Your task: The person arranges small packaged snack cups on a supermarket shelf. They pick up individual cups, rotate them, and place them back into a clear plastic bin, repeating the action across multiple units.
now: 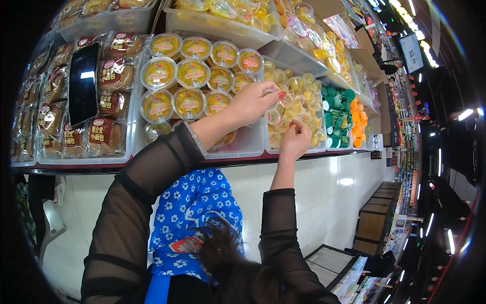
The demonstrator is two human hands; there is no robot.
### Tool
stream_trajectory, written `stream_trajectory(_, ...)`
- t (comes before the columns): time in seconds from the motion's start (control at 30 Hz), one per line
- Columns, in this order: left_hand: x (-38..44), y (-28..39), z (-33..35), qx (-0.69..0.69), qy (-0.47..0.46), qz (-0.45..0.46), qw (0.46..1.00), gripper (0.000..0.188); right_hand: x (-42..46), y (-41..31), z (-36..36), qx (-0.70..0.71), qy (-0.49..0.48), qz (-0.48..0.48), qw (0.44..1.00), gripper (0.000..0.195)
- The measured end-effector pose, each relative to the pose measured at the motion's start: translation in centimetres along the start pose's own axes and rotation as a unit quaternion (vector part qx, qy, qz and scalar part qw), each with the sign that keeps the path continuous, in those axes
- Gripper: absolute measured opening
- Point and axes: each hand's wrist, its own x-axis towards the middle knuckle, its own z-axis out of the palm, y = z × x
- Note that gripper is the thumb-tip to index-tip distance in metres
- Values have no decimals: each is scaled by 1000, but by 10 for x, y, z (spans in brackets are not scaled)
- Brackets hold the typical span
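Observation:
My left hand (250, 102) reaches over the edge between two clear plastic bins, its thumb and fingers close together. Something clear shows at those fingertips, too small to make out. Below it and to the right, my right hand (295, 140) is above a bin of small yellow jelly cups (298, 108), fingers curled inward. Whether it grips a cup is hidden. Left of that bin, larger round lidded cups with yellow contents (193, 74) stand in rows in another clear bin (243, 146). My left forearm crosses over some of them.
Wrapped bread rolls (104, 135) fill bins at left, with a dark-screened device (83, 83) on top. Green-lidded cups (336, 114) and orange cups (358, 121) sit at right. Raised bins (224, 24) hold more cups behind. The dark shelf edge (239, 161) runs in front.

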Motion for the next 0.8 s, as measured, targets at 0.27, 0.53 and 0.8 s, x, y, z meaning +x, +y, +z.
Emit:
stream_trajectory(0.27,2,-2,-1,0,28,45,999,20,13,21,-32,220,-289,37,931,16)
stream_trajectory(0.53,2,-6,2,50,16,95,994,18,18,24,-33,152,-378,-12,913,14)
stream_trajectory(0.8,2,-6,2,65,12,95,993,19,53,34,-49,282,-409,158,853,9)
